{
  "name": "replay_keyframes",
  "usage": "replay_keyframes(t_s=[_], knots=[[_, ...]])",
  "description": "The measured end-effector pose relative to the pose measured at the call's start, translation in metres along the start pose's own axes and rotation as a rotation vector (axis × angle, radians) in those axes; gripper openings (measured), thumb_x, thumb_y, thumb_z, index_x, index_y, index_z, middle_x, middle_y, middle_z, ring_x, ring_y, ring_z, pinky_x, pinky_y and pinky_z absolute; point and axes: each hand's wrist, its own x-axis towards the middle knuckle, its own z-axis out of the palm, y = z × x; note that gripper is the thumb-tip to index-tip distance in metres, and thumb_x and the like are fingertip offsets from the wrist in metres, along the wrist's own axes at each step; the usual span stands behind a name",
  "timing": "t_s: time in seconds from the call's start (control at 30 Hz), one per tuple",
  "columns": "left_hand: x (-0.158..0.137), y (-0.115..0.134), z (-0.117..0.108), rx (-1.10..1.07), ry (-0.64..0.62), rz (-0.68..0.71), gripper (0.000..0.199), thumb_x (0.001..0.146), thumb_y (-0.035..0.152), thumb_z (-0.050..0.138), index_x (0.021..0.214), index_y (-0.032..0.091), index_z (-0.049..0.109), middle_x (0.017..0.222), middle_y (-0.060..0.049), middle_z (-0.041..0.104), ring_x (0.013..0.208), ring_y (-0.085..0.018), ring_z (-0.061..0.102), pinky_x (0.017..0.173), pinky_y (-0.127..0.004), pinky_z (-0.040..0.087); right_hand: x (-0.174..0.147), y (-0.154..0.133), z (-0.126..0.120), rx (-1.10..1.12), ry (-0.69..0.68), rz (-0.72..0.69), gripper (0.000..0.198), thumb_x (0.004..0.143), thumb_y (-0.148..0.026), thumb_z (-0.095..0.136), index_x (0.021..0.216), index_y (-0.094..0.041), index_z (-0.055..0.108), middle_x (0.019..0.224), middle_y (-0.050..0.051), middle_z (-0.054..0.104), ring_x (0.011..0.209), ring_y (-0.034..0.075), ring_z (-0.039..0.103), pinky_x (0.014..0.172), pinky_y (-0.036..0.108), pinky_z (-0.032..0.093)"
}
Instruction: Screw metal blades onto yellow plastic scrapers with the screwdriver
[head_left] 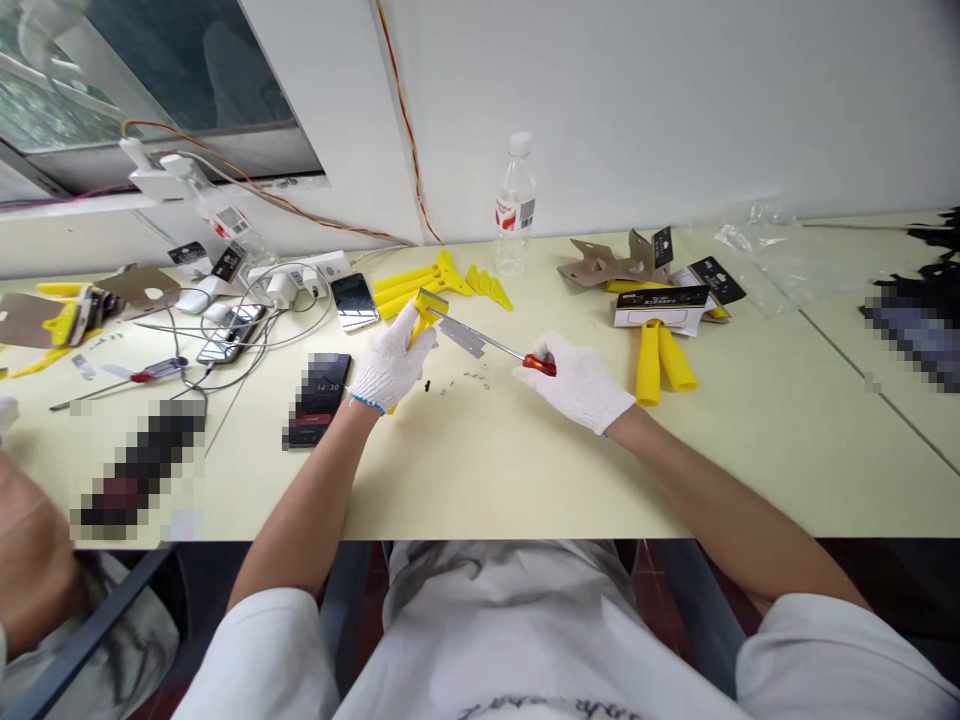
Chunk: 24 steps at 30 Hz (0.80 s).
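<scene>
screwdriver [541,367], held by fingers of right hand [576,383]; yellow scraper [426,302], held by fingers of left hand [390,360]; work seemed partway, small parts [484,380] lay loose on table [480,480].

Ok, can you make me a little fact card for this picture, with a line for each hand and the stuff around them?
Left hand: white glove, holding a yellow tool
Right hand: white glove, holding a red-handled screwdriver
Screwdriver tip: at the yellow tool's head; too small to tell if it touches
Between the hands: a flat grey piece and tiny scattered parts
Behind: a clear bottle, upright near the wall
Beside the left hand: a dark phone
Far left: another person's arm
</scene>
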Motion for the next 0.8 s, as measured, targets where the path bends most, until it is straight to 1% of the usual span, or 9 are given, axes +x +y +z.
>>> replay_keyframes(t_s=[0.1,0.17,0.23,0.33,0.4,0.5,0.6,0.67,0.8], knots=[[0.0008,-0.0025,0.0019,0.036,-0.01,0.003,0.043,0.107,0.036,0.06,0.147,0.022,0.07,0.106,-0.006,0.083,0.062,-0.016,0.065,0.063,-0.027,0.053,0.0007,0.0014,-0.003,0.091,-0.266,0.082,0.055,0.111,-0.072,0.052,0.087,-0.024,0.064,0.072,0.004,0.065,0.069,0.022,0.06,0.068,0.033,0.047],[0.0013,-0.0044,0.0032,0.04,-0.027,0.013,0.045,0.108,0.037,0.06,0.149,0.022,0.07,0.109,-0.006,0.083,0.064,-0.016,0.066,0.064,-0.027,0.053,0.003,0.0033,-0.0064,0.202,-0.361,0.13,0.066,0.115,-0.074,0.037,0.083,-0.023,0.065,0.067,0.003,0.06,0.063,0.019,0.056,0.063,0.032,0.044],[0.0016,-0.0056,0.004,0.031,-0.036,0.022,0.046,0.108,0.037,0.059,0.151,0.023,0.069,0.109,-0.006,0.083,0.063,-0.016,0.065,0.064,-0.027,0.054,0.0046,0.0042,-0.0086,0.22,-0.311,0.165,0.057,0.112,-0.074,0.051,0.085,-0.024,0.062,0.07,0.002,0.061,0.061,0.018,0.054,0.06,0.03,0.042],[0.0017,-0.0065,0.0045,0.019,-0.043,0.024,0.046,0.109,0.037,0.058,0.152,0.023,0.068,0.106,-0.005,0.083,0.057,-0.014,0.063,0.063,-0.027,0.054,0.0047,0.0031,-0.0086,0.114,-0.238,0.189,0.049,0.1,-0.068,0.078,0.088,-0.025,0.057,0.073,0.001,0.066,0.062,0.017,0.053,0.059,0.029,0.04],[0.0017,-0.0066,0.0045,0.024,-0.046,0.019,0.047,0.109,0.037,0.058,0.153,0.023,0.067,0.106,-0.004,0.084,0.056,-0.014,0.063,0.063,-0.028,0.054,0.0041,0.0018,-0.008,0.125,-0.299,0.188,0.052,0.106,-0.073,0.066,0.087,-0.024,0.061,0.07,0.003,0.067,0.061,0.017,0.052,0.059,0.03,0.038],[0.0016,-0.0057,0.0042,0.028,-0.049,0.018,0.046,0.109,0.037,0.059,0.152,0.023,0.068,0.107,-0.004,0.084,0.056,-0.014,0.064,0.064,-0.028,0.054,0.0037,0.0005,-0.008,0.215,-0.369,0.182,0.068,0.114,-0.077,0.041,0.085,-0.022,0.067,0.069,0.005,0.067,0.06,0.018,0.052,0.059,0.031,0.039],[0.0013,-0.0039,0.0037,0.005,-0.058,0.005,0.045,0.109,0.036,0.059,0.151,0.022,0.068,0.108,-0.003,0.084,0.056,-0.013,0.065,0.065,-0.028,0.055,0.0035,0.0,-0.0087,0.144,-0.246,0.169,0.057,0.102,-0.077,0.069,0.086,-0.023,0.061,0.072,0.002,0.067,0.062,0.016,0.053,0.06,0.029,0.04],[0.0013,-0.0034,0.0035,-0.001,-0.057,-0.006,0.047,0.109,0.037,0.058,0.152,0.022,0.067,0.107,-0.003,0.084,0.055,-0.013,0.065,0.065,-0.028,0.055,0.0037,0.0007,-0.0084,0.115,-0.248,0.184,0.056,0.1,-0.076,0.074,0.087,-0.024,0.059,0.072,0.002,0.068,0.061,0.015,0.051,0.059,0.029,0.038],[0.0015,-0.0052,0.0039,0.006,-0.056,0.003,0.046,0.109,0.037,0.058,0.151,0.022,0.068,0.108,-0.003,0.085,0.054,-0.012,0.065,0.065,-0.028,0.055,0.0054,0.0045,-0.0061,0.302,-0.403,0.257,0.067,0.117,-0.075,0.039,0.087,-0.021,0.066,0.071,0.007,0.069,0.055,0.014,0.046,0.053,0.028,0.035]])
